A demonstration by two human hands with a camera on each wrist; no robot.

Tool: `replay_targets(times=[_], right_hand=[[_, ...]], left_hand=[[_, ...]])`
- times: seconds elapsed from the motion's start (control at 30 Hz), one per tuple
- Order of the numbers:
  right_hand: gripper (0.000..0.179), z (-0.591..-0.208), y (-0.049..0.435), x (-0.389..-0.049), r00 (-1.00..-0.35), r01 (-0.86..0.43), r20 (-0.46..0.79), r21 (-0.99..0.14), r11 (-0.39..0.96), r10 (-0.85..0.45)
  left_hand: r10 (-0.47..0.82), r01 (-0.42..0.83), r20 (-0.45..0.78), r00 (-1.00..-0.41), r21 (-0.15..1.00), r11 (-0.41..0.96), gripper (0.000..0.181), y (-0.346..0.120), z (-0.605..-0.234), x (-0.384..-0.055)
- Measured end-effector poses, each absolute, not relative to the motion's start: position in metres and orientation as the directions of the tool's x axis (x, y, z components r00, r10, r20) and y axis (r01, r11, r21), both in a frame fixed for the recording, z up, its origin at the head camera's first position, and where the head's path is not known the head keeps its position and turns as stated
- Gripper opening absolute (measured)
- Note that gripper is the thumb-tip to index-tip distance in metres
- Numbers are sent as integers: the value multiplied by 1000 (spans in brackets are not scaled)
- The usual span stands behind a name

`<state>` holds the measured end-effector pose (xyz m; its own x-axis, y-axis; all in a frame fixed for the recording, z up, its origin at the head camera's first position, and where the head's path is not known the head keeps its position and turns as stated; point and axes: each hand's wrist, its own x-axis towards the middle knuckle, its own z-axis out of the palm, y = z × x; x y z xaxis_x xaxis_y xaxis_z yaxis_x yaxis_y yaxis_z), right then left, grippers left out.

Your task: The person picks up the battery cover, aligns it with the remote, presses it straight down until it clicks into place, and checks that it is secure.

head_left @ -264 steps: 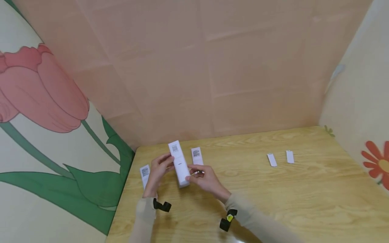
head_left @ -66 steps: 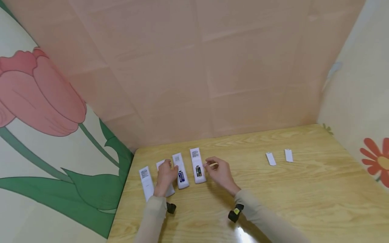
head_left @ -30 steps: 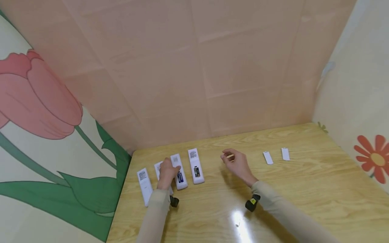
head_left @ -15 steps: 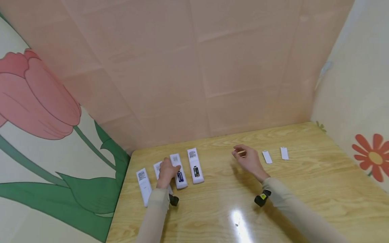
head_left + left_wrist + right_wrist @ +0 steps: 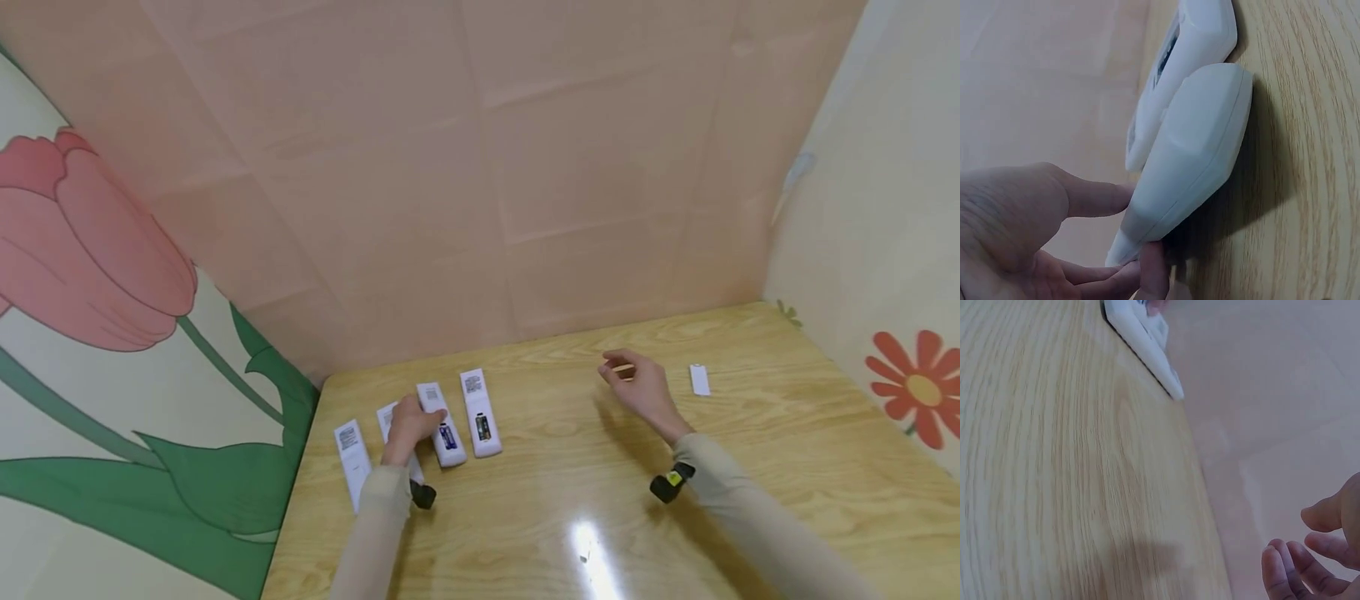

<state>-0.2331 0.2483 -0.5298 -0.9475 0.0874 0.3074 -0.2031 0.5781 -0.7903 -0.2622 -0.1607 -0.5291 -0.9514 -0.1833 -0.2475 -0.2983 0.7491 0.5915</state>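
Observation:
In the head view my left hand [image 5: 408, 423] is over the second remote control from the left [image 5: 386, 414]. The left wrist view shows its thumb and fingers pinching the narrow end of this white remote control [image 5: 1191, 137]. Right of it lies a remote control with blue batteries [image 5: 441, 421] in its uncovered compartment, then one with dark batteries [image 5: 480, 412]. Another remote control [image 5: 352, 462] lies at the far left. My right hand [image 5: 641, 387] hovers over the table at right, fingers loosely bent around nothing. Beyond it lies a white battery cover [image 5: 700, 380]; the other cover is hidden behind the hand.
A wooden table [image 5: 555, 492] carries everything, with a pink sheet [image 5: 480, 183] rising behind its back edge. Walls painted with flowers flank it left and right. A bright reflection [image 5: 592, 558] shows near the front.
The remote control both hands held up earlier is down on the table. My right hand has since moved right, away from the remote controls to the battery covers; the left has stayed nearly still lately.

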Motion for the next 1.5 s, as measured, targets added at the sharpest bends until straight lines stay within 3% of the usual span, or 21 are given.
replay_targets(times=[0.23, 0.47, 0.7, 1.5], right_hand=[[30, -532, 266, -233, -947, -193, 309, -769, 610, 90], [32, -538, 276, -233, -954, -183, 288, -778, 600, 82], [33, -539, 280, -232, -962, -164, 262, -783, 601, 79], [38, -555, 308, -234, -966, -102, 236, -729, 677, 108]], left_hand=[[-126, -236, -214, -969, 631, 739, 32, -176, -554, -277], [-122, -291, -287, -950, 679, 674, 22, -171, -533, -264], [-140, -284, -257, -956, 701, 654, 21, -170, -535, -263], [-136, -238, -196, -971, 768, 595, 46, -170, -533, -260]])
